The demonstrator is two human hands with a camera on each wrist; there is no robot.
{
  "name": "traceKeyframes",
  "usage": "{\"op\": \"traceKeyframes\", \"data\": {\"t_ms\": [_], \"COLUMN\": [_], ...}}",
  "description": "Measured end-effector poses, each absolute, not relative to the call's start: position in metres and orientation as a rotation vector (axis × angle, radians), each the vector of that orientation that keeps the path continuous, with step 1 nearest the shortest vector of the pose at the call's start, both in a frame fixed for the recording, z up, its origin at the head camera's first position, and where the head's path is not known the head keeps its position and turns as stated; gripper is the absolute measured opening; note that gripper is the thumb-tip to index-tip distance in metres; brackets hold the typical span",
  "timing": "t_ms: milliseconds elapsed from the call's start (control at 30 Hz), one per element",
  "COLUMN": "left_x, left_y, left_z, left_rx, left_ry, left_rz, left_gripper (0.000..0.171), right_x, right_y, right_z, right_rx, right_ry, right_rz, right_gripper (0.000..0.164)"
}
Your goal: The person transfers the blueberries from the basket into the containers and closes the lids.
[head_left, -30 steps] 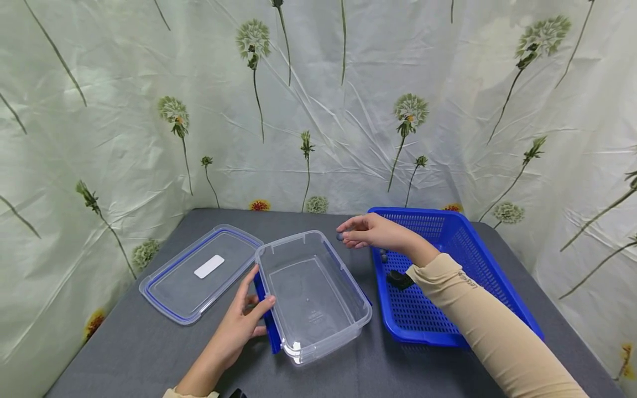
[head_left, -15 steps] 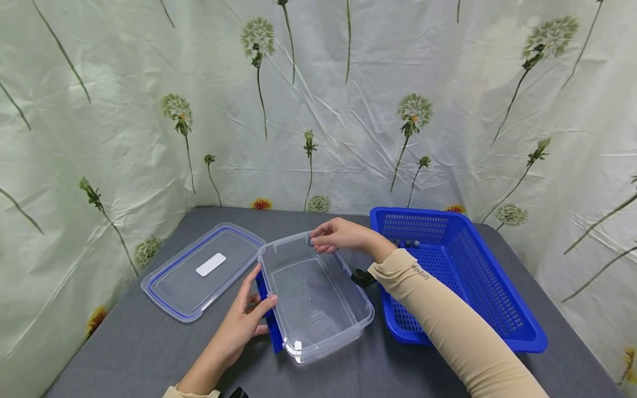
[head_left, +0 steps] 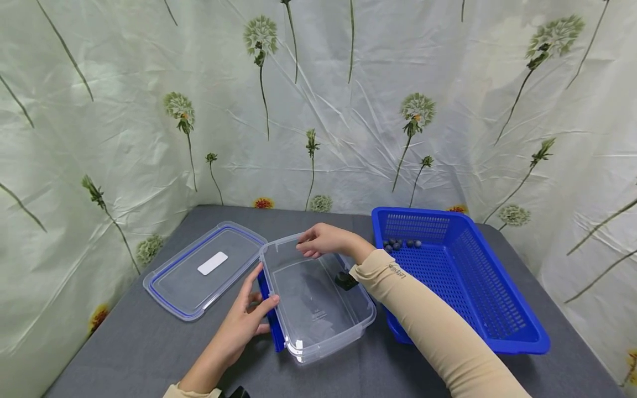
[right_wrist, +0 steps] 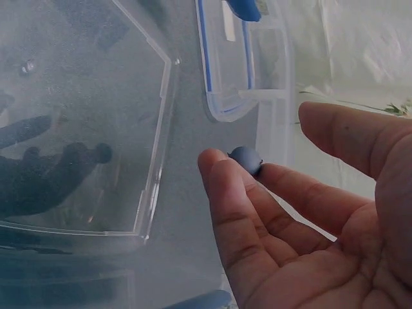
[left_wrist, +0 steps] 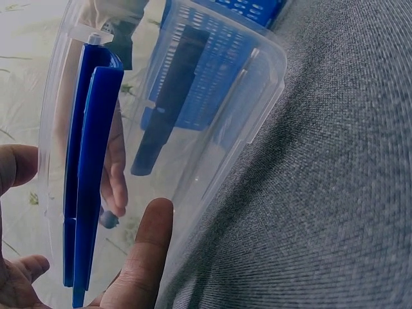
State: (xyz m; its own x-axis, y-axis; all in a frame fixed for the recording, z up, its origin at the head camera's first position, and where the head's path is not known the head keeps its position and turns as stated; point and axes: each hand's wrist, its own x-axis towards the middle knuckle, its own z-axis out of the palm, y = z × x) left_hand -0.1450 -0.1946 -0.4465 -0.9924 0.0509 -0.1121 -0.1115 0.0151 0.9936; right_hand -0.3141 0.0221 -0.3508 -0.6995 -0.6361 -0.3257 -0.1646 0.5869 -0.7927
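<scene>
My left hand [head_left: 244, 318] grips the near-left side of a clear plastic box [head_left: 313, 309], thumb over the rim and fingers by its blue latch [left_wrist: 96, 148]. The box tilts on the table. Over its far part, my right hand [head_left: 325, 241] reaches in, palm down. A dark blueberry [right_wrist: 245, 160] sits between its index and middle fingertips in the right wrist view, the thumb standing apart from it. The left wrist view shows this blueberry [left_wrist: 109, 219] through the clear wall, at the fingertips. In the head view the hand hides it.
A blue slotted basket [head_left: 497, 309] stands at the right, with several blueberries [head_left: 395, 244] in its far left corner. The clear lid with a blue seal [head_left: 186, 287] lies left of the box. A flower-print curtain [head_left: 348, 110] hangs behind the grey table [head_left: 124, 354].
My right hand has moved left and slightly down from the basket's edge to inside the box, carrying the blueberry. The left hand keeps its grip on the box.
</scene>
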Motion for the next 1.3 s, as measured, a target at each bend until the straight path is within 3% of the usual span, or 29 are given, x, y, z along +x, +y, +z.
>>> {"op": "traceKeyframes", "data": {"t_ms": [500,1300], "left_x": [-0.145,-0.146], "left_y": [-0.192,-0.194], "left_z": [-0.445,-0.445], "left_rx": [-0.075,-0.081], "left_ry": [2.168,2.157], "left_rz": [2.100,2.091], "left_gripper": [0.082,0.082], "right_x": [-0.312,-0.320], "right_y": [0.033,0.104], "right_z": [-0.352,-0.333], "right_rx": [-0.626,-0.643], "right_ry": [2.173,2.135], "right_rz": [-1.074,-1.300], "right_gripper": [0.048,0.045]}}
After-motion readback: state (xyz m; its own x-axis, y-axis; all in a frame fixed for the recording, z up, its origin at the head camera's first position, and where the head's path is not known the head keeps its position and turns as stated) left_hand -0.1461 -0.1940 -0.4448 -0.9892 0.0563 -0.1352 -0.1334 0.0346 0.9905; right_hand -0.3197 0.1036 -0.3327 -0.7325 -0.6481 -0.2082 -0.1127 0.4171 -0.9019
